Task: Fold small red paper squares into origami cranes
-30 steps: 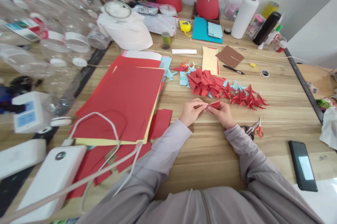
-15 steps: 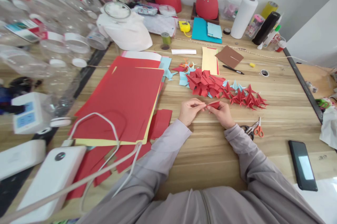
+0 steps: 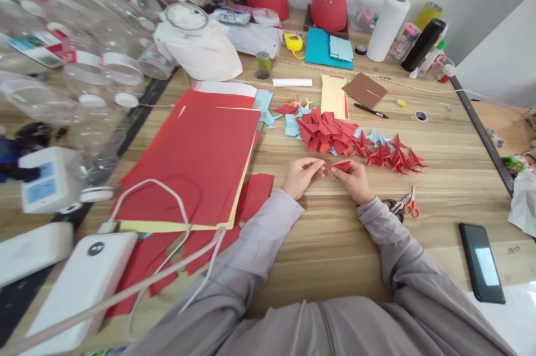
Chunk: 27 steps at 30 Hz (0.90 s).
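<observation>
A small folded piece of red paper [image 3: 342,166] is held between my two hands, just above the wooden table [image 3: 335,267]. My left hand [image 3: 302,176] pinches its narrow left tip between thumb and forefinger. At its wider right end, my right hand [image 3: 353,179] grips it with thumb and fingers. Right behind my hands lies a heap of red folded paper pieces [image 3: 326,131], with pointed red paper cranes [image 3: 397,154] and a few light blue ones [image 3: 372,135] to its right. Two pairs of scissors [image 3: 402,205] rest beside my right wrist.
Left of my arms lie a stack of red sheets [image 3: 201,160], red paper squares [image 3: 255,194] and a white power bank [image 3: 84,283] with a cable. A phone [image 3: 481,261] lies at right. Plastic bottles [image 3: 84,66] crowd the far left; a black pen [image 3: 371,110] lies behind the cranes.
My left hand has shifted slightly left, and more of the folded paper's thin red tip shows between my hands. My right hand has barely moved.
</observation>
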Each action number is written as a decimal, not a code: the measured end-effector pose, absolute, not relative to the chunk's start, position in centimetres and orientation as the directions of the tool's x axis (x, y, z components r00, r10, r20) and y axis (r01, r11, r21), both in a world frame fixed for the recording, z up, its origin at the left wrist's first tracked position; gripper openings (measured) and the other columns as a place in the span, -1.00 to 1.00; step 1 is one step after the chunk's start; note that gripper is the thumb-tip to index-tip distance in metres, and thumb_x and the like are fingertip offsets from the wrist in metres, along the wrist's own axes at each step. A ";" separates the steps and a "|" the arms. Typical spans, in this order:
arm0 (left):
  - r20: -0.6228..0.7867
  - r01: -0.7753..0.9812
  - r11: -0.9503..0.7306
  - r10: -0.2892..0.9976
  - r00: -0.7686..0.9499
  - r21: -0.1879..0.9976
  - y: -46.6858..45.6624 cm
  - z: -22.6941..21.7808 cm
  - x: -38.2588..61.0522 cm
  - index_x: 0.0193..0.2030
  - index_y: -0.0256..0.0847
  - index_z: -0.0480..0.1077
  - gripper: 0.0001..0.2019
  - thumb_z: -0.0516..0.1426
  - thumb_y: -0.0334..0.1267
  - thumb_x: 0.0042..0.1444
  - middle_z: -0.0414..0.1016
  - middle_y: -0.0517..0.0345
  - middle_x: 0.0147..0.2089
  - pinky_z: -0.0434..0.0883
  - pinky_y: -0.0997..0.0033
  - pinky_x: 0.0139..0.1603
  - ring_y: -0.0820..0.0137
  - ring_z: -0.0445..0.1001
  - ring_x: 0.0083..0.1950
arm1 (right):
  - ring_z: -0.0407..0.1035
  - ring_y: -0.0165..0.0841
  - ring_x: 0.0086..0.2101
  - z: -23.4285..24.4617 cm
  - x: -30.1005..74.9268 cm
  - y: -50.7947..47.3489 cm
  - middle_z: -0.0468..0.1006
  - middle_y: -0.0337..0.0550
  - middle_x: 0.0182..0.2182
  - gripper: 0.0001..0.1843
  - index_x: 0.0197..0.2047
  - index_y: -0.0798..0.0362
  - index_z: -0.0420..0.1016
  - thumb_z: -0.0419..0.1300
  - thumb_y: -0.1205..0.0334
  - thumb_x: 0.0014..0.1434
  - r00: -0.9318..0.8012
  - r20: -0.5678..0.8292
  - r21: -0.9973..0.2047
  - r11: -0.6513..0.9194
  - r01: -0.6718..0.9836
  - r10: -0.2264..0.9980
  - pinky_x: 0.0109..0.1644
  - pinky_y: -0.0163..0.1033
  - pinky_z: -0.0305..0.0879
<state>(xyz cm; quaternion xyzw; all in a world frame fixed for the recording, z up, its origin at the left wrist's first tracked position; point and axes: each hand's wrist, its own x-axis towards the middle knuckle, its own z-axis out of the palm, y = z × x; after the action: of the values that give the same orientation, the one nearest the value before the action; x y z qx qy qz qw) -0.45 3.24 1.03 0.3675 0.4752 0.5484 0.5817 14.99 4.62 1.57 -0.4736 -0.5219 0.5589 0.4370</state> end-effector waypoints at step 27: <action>-0.090 -0.176 0.082 0.995 -0.034 0.981 2.9 1.9 -0.4 -0.43 -0.25 0.45 -0.76 0.27 -0.10 -0.07 0.48 0.19 -0.56 0.37 0.42 -0.34 0.46 0.43 -0.49 | 0.34 -0.42 -0.57 2.1 14.9 4.5 0.58 -0.21 -0.52 -0.67 -0.42 0.04 0.54 0.41 -0.01 -0.18 -0.184 -0.078 -0.997 -0.080 -0.006 0.980 -0.43 -0.25 0.34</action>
<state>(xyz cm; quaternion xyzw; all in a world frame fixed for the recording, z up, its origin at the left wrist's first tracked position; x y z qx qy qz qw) -0.40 2.91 1.88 0.4217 0.4860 0.5301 0.5522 14.88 4.55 2.11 -0.4679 -0.5205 0.5667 0.4347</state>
